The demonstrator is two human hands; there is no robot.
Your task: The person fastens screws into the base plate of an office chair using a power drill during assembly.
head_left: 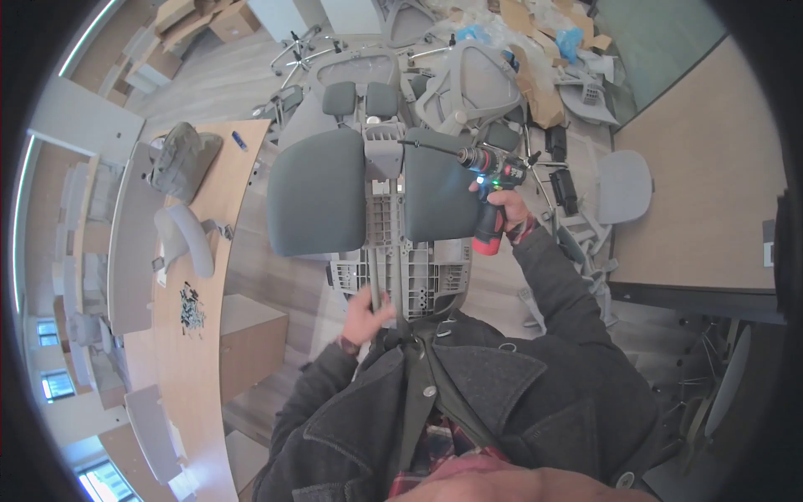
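Observation:
My right hand (502,203) is wrapped around the grip of a red and black cordless drill (495,171). The drill's light is lit, and its long thin bit points left over the chair parts. Below it lies an office chair backrest assembly with two dark green pads (318,192) on either side of a grey plastic frame (385,219). My left hand (366,318) is beside the lower end of this frame, close to a grey bar, its fingers apart and slightly blurred. The bit's tip is near the grey bracket (384,151) between the pads.
On the wooden desk (242,159) at left are a grey bag (182,159), a blue pen (239,140), a loose armrest-like part (196,243) and a pile of screws (191,311). Chair frames (473,84), cardboard and plastic wrap (535,50) crowd the floor ahead. Another wooden table (711,167) stands right.

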